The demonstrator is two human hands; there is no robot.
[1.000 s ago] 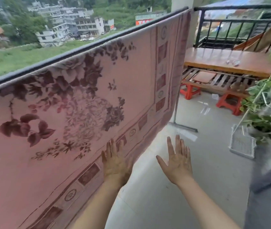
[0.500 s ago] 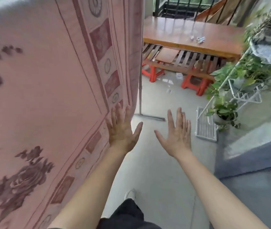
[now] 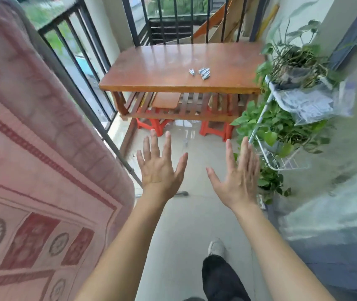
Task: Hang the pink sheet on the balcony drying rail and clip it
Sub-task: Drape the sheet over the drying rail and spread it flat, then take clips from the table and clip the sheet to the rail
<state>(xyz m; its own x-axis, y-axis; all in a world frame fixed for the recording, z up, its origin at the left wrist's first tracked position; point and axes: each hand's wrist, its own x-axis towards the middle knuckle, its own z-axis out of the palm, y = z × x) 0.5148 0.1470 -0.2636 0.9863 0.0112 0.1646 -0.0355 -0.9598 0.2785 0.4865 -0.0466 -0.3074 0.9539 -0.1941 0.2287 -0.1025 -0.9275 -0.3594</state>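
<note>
Landmark: the brown wooden table (image 3: 179, 68) at the far end of the balcony; every place below is given from it.
Sheet: the pink patterned cotton sheet (image 3: 42, 170) hangs draped over the dark metal drying rail (image 3: 99, 127), well to the near left of the table.
Clips: a small cluster of silver metal clips (image 3: 202, 72) lies on the tabletop, right of its centre.
Left hand: my left hand (image 3: 159, 168) is empty, fingers spread, in the air on the near side of the table, just clear of the sheet's edge.
Right hand: my right hand (image 3: 237, 177) is beside it, also empty and splayed.
Handling: I judge the sheet soft, light and limp; it should be pinched at the fold on the rail.
Next: I judge clipping not yet done; the clips need fetching.
</note>
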